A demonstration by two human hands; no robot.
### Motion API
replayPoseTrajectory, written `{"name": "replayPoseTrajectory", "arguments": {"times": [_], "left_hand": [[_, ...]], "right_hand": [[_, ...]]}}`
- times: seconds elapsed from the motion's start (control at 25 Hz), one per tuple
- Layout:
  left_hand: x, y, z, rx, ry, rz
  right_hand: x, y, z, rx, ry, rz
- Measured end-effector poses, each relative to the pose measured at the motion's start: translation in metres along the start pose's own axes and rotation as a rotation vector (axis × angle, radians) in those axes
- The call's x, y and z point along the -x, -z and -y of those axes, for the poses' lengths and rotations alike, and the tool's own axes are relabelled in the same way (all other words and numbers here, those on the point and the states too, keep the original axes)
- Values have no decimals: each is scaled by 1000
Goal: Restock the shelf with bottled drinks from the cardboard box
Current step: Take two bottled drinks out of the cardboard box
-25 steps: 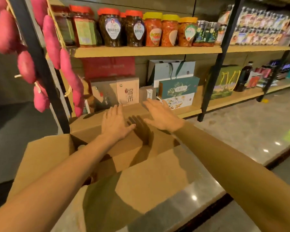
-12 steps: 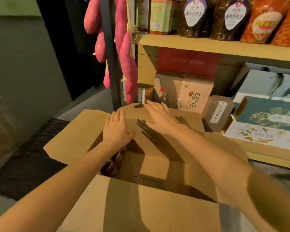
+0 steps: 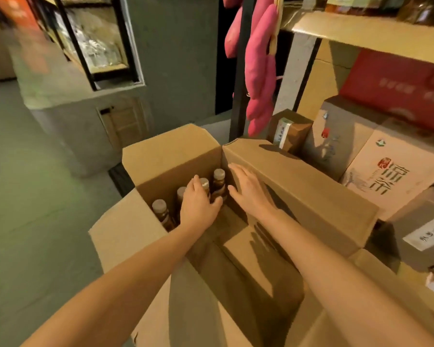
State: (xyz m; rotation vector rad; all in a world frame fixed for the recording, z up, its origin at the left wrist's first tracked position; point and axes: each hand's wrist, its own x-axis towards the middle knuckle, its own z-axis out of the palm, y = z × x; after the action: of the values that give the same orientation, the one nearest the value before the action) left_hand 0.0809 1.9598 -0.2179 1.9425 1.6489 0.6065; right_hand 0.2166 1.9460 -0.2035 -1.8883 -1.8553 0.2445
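Cardboard box (image 3: 161, 159) open, just beside shelf (image 3: 361, 33). Bottles (image 3: 219, 181) upright along box's left wall into far corner. Left hand (image 3: 198, 205) inside box, lying over bottle tops, thumb against one neck; grip unclear. Right hand (image 3: 251, 194) flat, fingers straight, against right flap (image 3: 311, 186).

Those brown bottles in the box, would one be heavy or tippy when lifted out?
Probably heavyish: the bottles look full of dark liquid. Tall and narrow, one likely tips easily once stood alone. The smooth neck may be slippery; whether glass, I cannot tell.
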Motion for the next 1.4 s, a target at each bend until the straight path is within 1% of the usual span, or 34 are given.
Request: {"name": "replayPoseTrajectory", "arguments": {"times": [0.12,0.28,0.36,0.48,0.64,0.8,1.04,1.2,1.32,1.4], "left_hand": [[-6,-17,-10,134,144,-95],[-17,-49,-18,432,444,-262],[-21,-69,-21,525,543,-310],[-33,-89,-19,559,614,-380],[-52,-106,-8,541,674,-449],[-61,-114,-8,483,708,-479],[-72,-124,10,417,623,-503],[-73,-122,13,462,612,-515],[-72,-116,10,524,628,-520],[-67,-108,3,554,641,-502]], "right_hand": [[-11,-23,-14,-196,-35,-15],[-20,-60,-28,-506,-232,-136],[-26,-75,-35,-554,-265,-144],[-39,-92,-42,-576,-248,-120],[-53,-116,-45,-599,-283,-84],[-56,-130,-54,-589,-298,-113],[-56,-137,-53,-563,-295,-165],[-60,-135,-49,-694,-336,-123],[-60,-126,-46,-727,-360,-65],[-58,-116,-40,-739,-365,-62]]}}
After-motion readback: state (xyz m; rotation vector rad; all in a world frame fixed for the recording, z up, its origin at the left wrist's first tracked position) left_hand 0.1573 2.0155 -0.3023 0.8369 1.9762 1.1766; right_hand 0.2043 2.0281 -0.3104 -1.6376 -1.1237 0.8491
